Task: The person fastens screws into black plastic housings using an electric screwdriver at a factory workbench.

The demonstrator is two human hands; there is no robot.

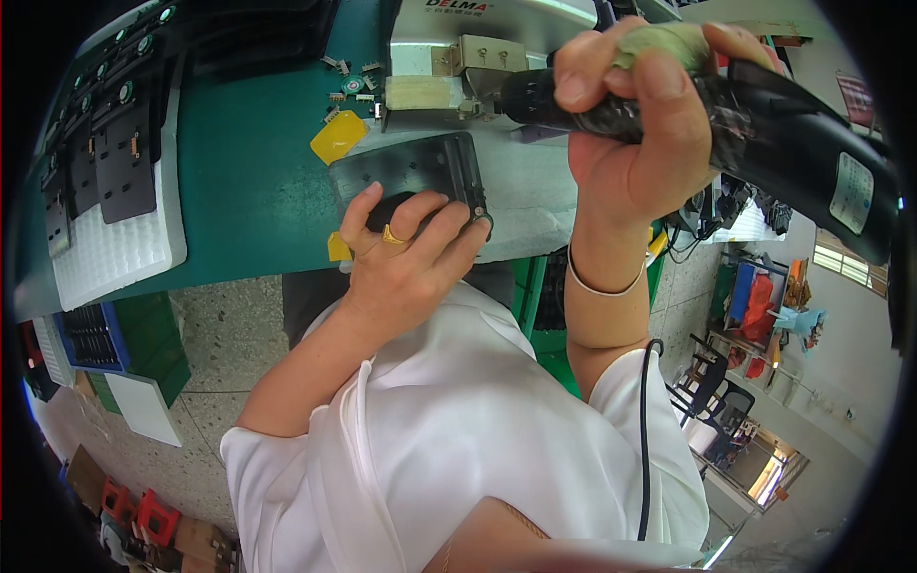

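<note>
My right hand (635,124) is wrapped around a black electric screwdriver (798,143), which lies nearly level, its nose pointing left. A pale green wrap (659,43) covers one of its fingers. The driver's nose is at the outlet of a screw feeder (420,94) at the back of the table; the bit itself is hard to make out. On the table in front of me, my left hand (411,244) grips a black plastic case (406,167), fingers curled over its near part. My palm and fingers hide that near side.
Yellow pieces (339,137) lie beside the case, with several small switch-like components (349,86) behind them. At left, black panels (124,177) rest on a white foam sheet (119,258). Cables (702,220) bunch at the right. Below the table edge stands a green crate (148,344).
</note>
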